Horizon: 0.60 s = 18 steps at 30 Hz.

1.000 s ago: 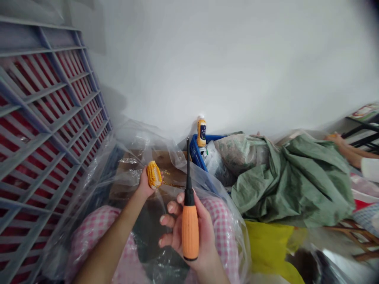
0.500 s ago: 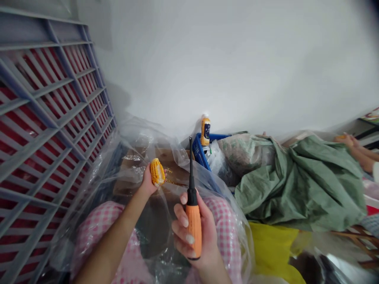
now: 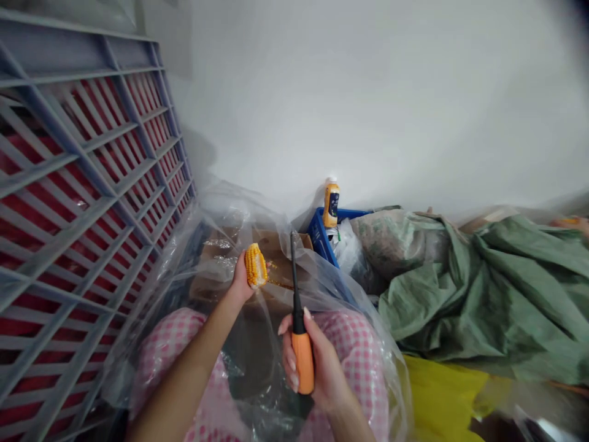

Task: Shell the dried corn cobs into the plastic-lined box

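Note:
My left hand (image 3: 241, 283) is closed around a short piece of yellow corn cob (image 3: 255, 265), held upright over an open cardboard box (image 3: 276, 244). My right hand (image 3: 317, 365) grips the orange handle of a screwdriver (image 3: 300, 331); its black shaft points up and away, its tip close to the right of the cob but apart from it. Clear plastic sheeting (image 3: 216, 227) drapes over the box and over my lap, which is covered in pink checked cloth (image 3: 359, 344).
A grey and red slatted crate wall (image 3: 69, 202) stands at the left. A blue crate (image 3: 322, 236) with a yellow bottle (image 3: 330, 202) sits against the white wall. Green sacks (image 3: 483, 294) lie at the right, yellow plastic (image 3: 442, 399) below them.
My right hand has closed its fingers round the screwdriver handle, after holding it on an open palm, and lowered it. The view has shifted left, and another person's arm at the right has left view.

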### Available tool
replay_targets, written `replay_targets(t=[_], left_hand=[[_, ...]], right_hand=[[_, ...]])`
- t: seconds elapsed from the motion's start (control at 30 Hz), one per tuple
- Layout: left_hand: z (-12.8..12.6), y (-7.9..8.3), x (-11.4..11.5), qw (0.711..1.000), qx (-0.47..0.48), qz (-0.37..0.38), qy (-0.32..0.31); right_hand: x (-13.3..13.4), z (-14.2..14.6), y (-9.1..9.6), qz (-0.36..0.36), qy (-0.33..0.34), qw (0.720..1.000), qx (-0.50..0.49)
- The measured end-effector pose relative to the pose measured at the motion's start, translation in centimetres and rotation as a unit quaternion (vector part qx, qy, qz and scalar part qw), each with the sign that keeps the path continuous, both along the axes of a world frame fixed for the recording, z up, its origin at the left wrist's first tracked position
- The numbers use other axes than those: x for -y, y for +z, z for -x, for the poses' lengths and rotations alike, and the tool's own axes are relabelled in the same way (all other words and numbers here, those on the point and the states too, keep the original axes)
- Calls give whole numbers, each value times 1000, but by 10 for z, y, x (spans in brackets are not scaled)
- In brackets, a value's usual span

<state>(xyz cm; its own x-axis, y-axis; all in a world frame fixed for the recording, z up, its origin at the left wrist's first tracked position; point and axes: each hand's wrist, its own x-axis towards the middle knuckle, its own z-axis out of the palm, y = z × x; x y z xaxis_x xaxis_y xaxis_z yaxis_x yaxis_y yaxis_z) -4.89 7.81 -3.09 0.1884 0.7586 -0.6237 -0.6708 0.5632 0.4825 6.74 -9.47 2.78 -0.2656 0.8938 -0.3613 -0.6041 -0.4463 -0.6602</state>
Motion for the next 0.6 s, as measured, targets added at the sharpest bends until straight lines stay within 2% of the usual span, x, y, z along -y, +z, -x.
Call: replay_targets(t=[0.03, 0.1, 0.17, 0.3, 0.47, 0.6], left_hand=[[0, 0, 0, 1000, 0, -4, 8], [-1, 1, -1, 1000, 4, -5, 10], [-1, 2, -1, 1000, 12, -8, 1], [-1, 6, 3, 999, -2, -34, -22], [-3, 6, 7, 994, -32, -43, -94], [-4, 4, 9, 994, -36, -36, -99]], right_hand=[[2, -1, -10, 17, -5, 996, 87], [8, -1, -29, 50, 2, 970, 237], [13, -1, -44, 68, 9, 945, 318], [17, 2, -58, 66, -5, 923, 380], [9, 5, -54, 14, -8, 904, 426], [5, 9, -55, -19, -27, 888, 458]])
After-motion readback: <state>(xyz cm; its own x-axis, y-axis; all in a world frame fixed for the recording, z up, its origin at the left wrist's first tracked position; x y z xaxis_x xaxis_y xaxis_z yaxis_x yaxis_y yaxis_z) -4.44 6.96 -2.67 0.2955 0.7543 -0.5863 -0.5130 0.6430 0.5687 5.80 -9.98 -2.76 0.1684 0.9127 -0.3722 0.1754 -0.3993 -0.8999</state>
